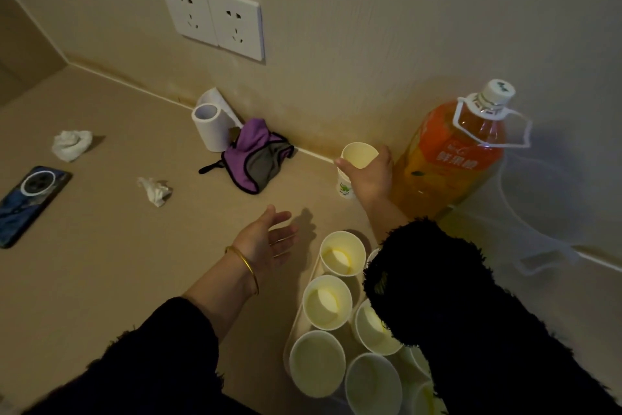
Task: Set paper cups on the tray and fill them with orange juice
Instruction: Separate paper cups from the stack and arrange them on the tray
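Several empty white paper cups (341,253) stand upright on a pale tray (299,317) at the bottom centre; my right sleeve hides part of the tray. My right hand (370,175) grips another paper cup (357,154) near the wall; a further cup seems nested under it. Just right of that hand stands a large capped bottle of orange juice (451,152) with a white carry handle. My left hand (269,239) hovers palm up over the counter, left of the tray, fingers relaxed and holding nothing.
On the beige counter lie a phone (30,202) at far left, two crumpled tissues (71,144), a white paper roll (212,127) and a purple-grey cloth (255,159). A clear plastic bag (545,199) sits at the right. A double wall socket (212,17) is above.
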